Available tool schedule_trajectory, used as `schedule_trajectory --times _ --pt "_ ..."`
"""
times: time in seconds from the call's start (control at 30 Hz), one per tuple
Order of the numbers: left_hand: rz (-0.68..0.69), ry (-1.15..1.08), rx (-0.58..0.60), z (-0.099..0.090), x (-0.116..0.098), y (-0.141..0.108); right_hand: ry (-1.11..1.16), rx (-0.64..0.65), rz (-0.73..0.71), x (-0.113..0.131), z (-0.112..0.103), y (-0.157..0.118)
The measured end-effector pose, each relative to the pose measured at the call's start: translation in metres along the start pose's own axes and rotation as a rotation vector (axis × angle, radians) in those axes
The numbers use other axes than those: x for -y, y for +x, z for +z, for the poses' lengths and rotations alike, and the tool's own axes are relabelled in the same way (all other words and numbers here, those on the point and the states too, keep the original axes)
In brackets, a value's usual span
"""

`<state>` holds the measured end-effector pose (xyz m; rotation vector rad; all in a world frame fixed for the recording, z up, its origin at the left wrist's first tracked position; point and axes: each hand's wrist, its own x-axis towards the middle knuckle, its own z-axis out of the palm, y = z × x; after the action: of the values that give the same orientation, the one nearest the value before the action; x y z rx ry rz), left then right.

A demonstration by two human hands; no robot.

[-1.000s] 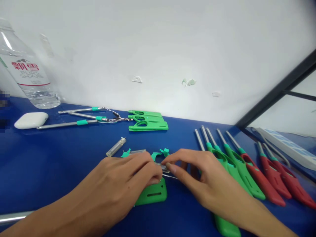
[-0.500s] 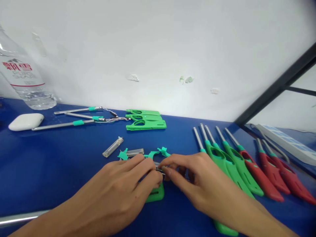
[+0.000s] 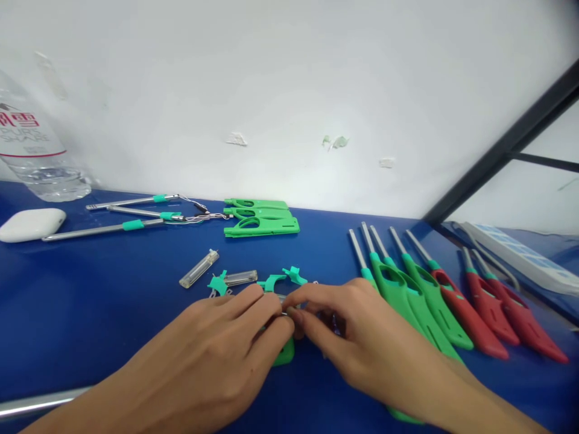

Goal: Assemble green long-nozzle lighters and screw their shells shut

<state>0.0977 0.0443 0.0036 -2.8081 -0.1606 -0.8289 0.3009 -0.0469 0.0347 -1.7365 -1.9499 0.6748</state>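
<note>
My left hand [image 3: 230,346] is closed, its fingers curled over a green lighter shell [image 3: 284,352]; only the shell's lower end shows past the knuckles. My right hand [image 3: 339,316] meets it fingertip to fingertip, thumb and index finger pinched on a small part that is mostly hidden. Just beyond the fingers lie teal plastic triggers [image 3: 295,276] and a clear lighter fuel tank [image 3: 239,278]. A second clear tank [image 3: 199,269] rests farther left.
Green lighter shells [image 3: 262,226] lie by the wall, beside metal tubes [image 3: 106,230] with wires. Several green and red lighters [image 3: 470,316] are lined up at right. A white case [image 3: 34,224], a water bottle [image 3: 38,163] and a power strip [image 3: 520,256] stand farther out.
The view has shifted slightly, so the scene sits a little farther left. Both hands stay together over the green shell, with the right fingertips closer against the left ones.
</note>
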Motion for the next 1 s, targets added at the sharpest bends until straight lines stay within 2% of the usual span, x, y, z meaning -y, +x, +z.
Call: schedule_trajectory --times 0.3,0.53,0.6,0.7,0.8,1.0 --pt "0.017 -0.028 0.008 -0.001 -0.001 0.0 0.0 0.007 0.013 0.001 -0.001 0.002" --pt "0.001 -0.09 0.023 0.003 -0.001 -0.01 -0.145 -0.122 0.014 -0.006 -0.014 0.002" --pt "-0.013 -0.128 0.034 0.004 -0.001 -0.012 -0.219 -0.092 0.02 -0.011 -0.02 0.001" --pt "-0.011 -0.143 0.031 0.003 -0.002 -0.014 -0.31 0.022 0.048 -0.018 -0.026 0.0" --pt "-0.008 -0.122 0.021 0.003 -0.002 -0.014 -0.307 0.105 0.078 -0.023 -0.025 0.001" --pt "-0.013 -0.104 0.011 0.004 -0.001 -0.014 -0.231 0.108 -0.038 -0.027 -0.029 0.0"
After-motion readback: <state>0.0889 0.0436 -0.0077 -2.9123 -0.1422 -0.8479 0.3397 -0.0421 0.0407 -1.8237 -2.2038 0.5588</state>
